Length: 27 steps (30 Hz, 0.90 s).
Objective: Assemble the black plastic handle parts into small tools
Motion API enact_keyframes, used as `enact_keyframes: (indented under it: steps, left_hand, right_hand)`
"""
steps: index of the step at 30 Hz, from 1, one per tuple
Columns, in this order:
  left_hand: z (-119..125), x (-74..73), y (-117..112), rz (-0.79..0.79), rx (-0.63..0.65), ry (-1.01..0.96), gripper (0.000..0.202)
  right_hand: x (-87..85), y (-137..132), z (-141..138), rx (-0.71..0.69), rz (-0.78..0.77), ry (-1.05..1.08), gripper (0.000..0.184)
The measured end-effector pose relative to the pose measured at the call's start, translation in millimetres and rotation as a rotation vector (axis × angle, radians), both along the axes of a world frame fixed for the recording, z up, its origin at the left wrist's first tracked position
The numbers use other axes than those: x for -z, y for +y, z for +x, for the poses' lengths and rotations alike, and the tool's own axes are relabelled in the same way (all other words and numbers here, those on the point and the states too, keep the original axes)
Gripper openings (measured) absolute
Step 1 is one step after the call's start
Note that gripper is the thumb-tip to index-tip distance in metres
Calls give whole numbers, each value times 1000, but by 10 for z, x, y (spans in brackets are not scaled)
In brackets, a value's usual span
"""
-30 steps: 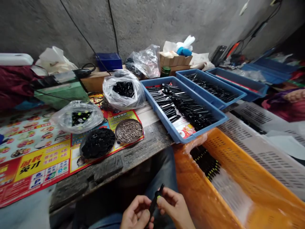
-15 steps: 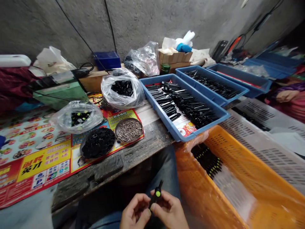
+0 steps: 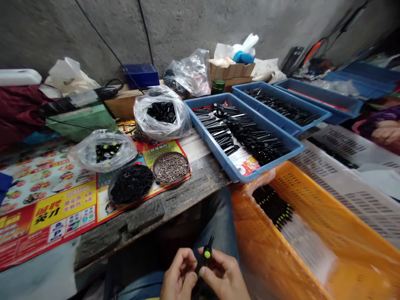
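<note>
Low in the head view, both hands meet over my lap around a slim black part with a round green button point(image 3: 207, 254). Its thin tip points up and away from me. My right hand point(image 3: 227, 275) pinches it from the side, thumb just below the button. The fingers of my left hand point(image 3: 178, 273) are closed at its lower end, where thumb and fingers hide some of it. On the bench edge beyond are a dish of small metal pins point(image 3: 171, 167) and a bowl of flat black pieces point(image 3: 131, 183). A plastic bag point(image 3: 84, 156) holds black-and-green round pieces.
A blue tray point(image 3: 233, 177) of long black parts stands on the bench, with more blue trays behind. An orange crate point(image 3: 350, 233) at my right holds rows of black parts with green dots. Another bag point(image 3: 184, 121) contains black pieces. At far right rests another person's hand point(image 3: 386, 130).
The view has tilted and turned slightly, so the bench sits a little higher and further right in the picture. Both hands keep nearly the same grip on the black part.
</note>
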<state>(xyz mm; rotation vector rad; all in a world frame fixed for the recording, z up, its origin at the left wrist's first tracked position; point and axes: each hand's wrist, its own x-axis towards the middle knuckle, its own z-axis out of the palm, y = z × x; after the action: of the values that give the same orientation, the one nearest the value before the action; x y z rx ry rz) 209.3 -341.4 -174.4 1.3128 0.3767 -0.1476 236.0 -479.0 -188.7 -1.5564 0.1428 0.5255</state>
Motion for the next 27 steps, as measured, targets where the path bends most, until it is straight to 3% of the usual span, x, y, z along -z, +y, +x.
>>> enact_keyframes:
  steps: [3, 7, 12, 14, 16, 22, 27]
  left_hand:
    - [40, -74, 54, 11, 45, 1, 21]
    - [78, -121, 131, -92, 159, 7, 30]
    - [74, -83, 109, -375, 248, 84, 41]
    - [62, -67, 72, -451, 259, 131, 47]
    - [53, -76, 39, -462, 234, 160, 48]
    - [53, -159, -4, -433, 197, 130, 47]
    - [19, -78, -12, -366, 205, 98, 46]
  right_hand:
    - [-90, -47, 33, -37, 10, -24, 43]
    - [-285, -119, 112, -104, 54, -43, 41]
    - [-441, -211, 193, -118, 347, 47, 47]
    - [-440, -216, 196, -118, 412, 108, 46]
    - [-406, -207, 191, -104, 380, 54, 46]
    - [-242, -170, 171, -46, 295, -136, 49]
    - [-193, -129, 165, -22, 281, -201, 47]
